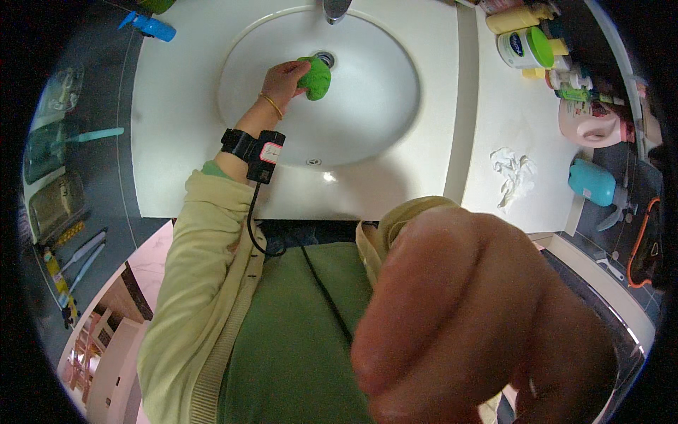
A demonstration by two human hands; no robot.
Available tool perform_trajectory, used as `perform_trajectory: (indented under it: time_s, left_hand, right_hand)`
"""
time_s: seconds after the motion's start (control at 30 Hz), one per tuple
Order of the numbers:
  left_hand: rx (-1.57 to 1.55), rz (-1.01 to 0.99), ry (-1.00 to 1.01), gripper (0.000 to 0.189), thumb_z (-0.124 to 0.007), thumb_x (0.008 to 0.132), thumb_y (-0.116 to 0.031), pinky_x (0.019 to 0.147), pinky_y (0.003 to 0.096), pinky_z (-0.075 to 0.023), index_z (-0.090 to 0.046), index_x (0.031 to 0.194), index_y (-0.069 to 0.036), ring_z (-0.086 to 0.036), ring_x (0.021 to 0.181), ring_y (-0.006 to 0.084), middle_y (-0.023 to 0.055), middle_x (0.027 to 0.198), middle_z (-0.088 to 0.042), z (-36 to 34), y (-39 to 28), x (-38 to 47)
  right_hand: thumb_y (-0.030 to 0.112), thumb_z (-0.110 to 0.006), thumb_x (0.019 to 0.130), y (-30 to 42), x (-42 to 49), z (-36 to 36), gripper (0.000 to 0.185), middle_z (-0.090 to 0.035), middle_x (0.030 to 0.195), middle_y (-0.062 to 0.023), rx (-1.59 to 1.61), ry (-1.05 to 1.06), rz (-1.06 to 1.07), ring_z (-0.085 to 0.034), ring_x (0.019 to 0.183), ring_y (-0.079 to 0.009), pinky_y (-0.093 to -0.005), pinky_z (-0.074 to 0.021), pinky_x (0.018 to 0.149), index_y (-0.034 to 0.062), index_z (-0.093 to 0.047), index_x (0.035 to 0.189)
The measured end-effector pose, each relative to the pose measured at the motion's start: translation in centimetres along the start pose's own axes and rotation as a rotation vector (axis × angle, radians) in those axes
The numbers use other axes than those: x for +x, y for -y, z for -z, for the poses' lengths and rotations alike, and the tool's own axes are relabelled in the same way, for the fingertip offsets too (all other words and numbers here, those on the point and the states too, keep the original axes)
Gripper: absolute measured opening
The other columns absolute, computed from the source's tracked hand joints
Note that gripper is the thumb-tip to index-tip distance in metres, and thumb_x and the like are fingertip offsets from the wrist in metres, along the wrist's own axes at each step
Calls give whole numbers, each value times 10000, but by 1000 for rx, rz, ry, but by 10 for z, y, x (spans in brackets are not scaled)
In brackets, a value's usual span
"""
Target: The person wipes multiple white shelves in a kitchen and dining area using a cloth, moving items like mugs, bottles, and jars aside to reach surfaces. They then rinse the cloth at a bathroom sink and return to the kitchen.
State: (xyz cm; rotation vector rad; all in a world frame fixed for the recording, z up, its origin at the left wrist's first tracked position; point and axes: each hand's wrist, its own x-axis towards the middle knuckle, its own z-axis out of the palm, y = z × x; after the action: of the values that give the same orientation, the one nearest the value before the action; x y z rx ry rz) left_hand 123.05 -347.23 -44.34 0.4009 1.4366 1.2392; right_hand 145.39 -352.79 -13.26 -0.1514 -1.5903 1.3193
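Observation:
My left hand (286,80) reaches into the oval white washbasin (365,116). Its fingers grip a bright green cloth or sponge (317,79) just beside the metal drain (324,58). A black strapped device (265,156) with a cable is on the left wrist, below a thin yellow bracelet (271,105). Very close to the camera, my right hand (476,307) looms large and blurred with its fingers curled. Whether anything is inside it does not show. The tip of a chrome faucet (335,10) hangs over the basin's far rim.
On the right ledge lie a crumpled white tissue (513,172), a pink jug (593,122), a green-lidded tub (524,47) and a teal pump bottle (592,182). A blue pump bottle (151,26) stands at the far left. A turquoise-handled item (98,134) projects from the left wall.

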Motion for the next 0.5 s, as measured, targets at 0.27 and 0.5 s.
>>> perform_trajectory:
  time_s: [0.27,0.5]
  left_hand:
    - [-20,23,-25,308,-643,817,-267,716,284,-514,-602,1034,-52,-593,867,169,65,981,-613,2,-1,-5]
    - [43,-10,41,285,-637,816,-213,717,289,-502,-563,1058,-84,-580,883,173,61,989,-601,8,-8,-13]
  right_hand:
    - [123,-636,751,3,5,-4,76,-585,725,-69,-3,-22,2,-575,629,-170,-276,-466,561,60,-592,751]
    - [100,-599,781,-54,-6,9,58,-612,739,-81,-260,76,-51,-587,682,-176,-285,-471,622,43,-608,789]
